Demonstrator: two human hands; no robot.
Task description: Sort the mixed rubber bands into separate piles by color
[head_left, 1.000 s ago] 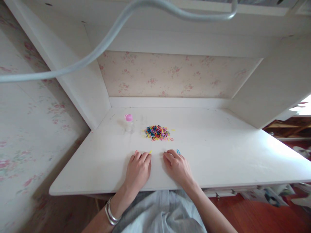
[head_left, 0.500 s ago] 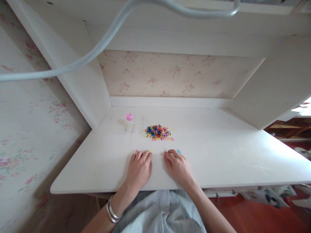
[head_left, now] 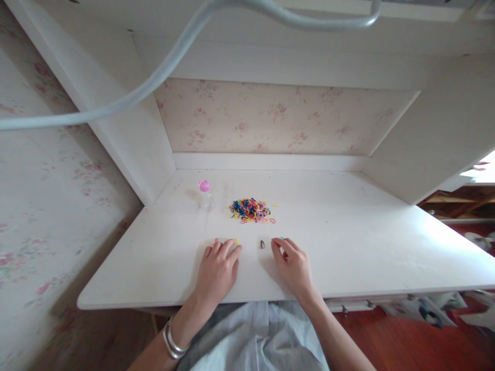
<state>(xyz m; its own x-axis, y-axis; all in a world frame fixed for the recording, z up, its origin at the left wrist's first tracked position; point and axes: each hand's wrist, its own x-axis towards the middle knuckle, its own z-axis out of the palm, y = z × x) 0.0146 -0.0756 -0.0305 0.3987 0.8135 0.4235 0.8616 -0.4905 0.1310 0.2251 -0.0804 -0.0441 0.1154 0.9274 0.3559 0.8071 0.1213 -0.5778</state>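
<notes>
My left hand [head_left: 217, 265] rests on the white desk with its fingers spread forward. A yellow loop [head_left: 237, 241] lies at its index fingertip, and a red loop [head_left: 216, 240] shows just past its other fingers. My right hand [head_left: 293, 262] is curled, thumb and index tips together, and nothing shows between them. Beside it, to the left, a small black teardrop-shaped loop [head_left: 262, 244], like a tiny elastic band, lies apart from the fingers. A blue loop [head_left: 282, 238] is mostly hidden behind the right fingers. Farther back is a heap of small coloured loops [head_left: 250, 210].
A small clear bottle with a pink cap [head_left: 204, 186] stands left of the heap. The white desk [head_left: 348, 232] has a rounded left corner and side panels rising behind. A pale cable [head_left: 162, 72] crosses the upper view.
My right hand has let go of the black loop and moved right, covering most of the blue loop. My left hand stays in nearly the same place, its index finger slightly farther out.
</notes>
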